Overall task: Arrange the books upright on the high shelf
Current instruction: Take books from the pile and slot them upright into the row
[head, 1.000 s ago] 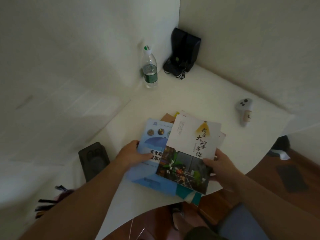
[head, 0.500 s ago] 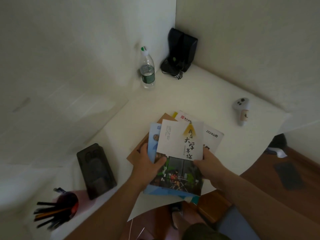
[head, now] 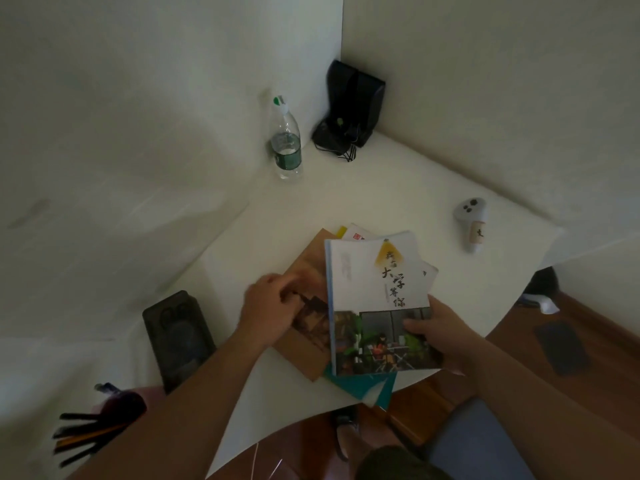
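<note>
A loose pile of books lies near the front edge of the white table. My right hand grips the lower right corner of a white book with a photo cover and holds it tilted above the pile. A blue edge shows along its spine. My left hand, blurred, has its fingers curled at the left edge of a brown book that lies flat. A teal book and a white booklet peek out underneath. No shelf is in view.
A water bottle and a black speaker stand in the far corner by the walls. A white controller lies at the right. A black case and a pen cup sit at the left.
My left hand let go of the white and blue books and moved left onto the brown book. My right hand now holds the white book alone and has swung it to the right.
</note>
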{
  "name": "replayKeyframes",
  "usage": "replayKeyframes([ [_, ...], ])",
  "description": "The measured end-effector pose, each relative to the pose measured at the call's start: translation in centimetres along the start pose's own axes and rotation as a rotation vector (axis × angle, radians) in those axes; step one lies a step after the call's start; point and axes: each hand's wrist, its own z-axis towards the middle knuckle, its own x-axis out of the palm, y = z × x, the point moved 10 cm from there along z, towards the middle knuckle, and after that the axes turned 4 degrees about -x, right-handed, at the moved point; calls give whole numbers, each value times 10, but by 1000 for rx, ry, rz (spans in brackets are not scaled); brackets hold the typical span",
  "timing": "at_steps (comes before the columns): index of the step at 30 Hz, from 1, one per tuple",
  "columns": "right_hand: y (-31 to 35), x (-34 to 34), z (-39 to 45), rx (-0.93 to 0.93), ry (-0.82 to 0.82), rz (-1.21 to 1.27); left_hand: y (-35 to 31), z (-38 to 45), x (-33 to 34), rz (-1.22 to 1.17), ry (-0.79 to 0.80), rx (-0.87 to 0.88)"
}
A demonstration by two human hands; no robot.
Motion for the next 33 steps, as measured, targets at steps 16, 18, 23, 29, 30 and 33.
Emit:
replayKeyframes([
  [16, -3, -78, -9, -25, -219, 190, 14, -10, 32, 31, 144, -9],
  [18, -4, -67, -11, -29, -194, 197, 8, -15, 36, 191, 115, -26],
  [23, 12, -18, -18, -63, -34, 152, -24, -27, 16, 151, 15, -86],
  [29, 88, 35, -30, -381, 34, -67, -77, -32, 3, -875, 256, -17],
  [30, 100, 37, -32, -441, 0, -141, -74, -31, -6, -856, 188, -12],
  [33, 107, 42, -28, -498, -35, -194, -63, -32, -8, -870, 155, 36],
])
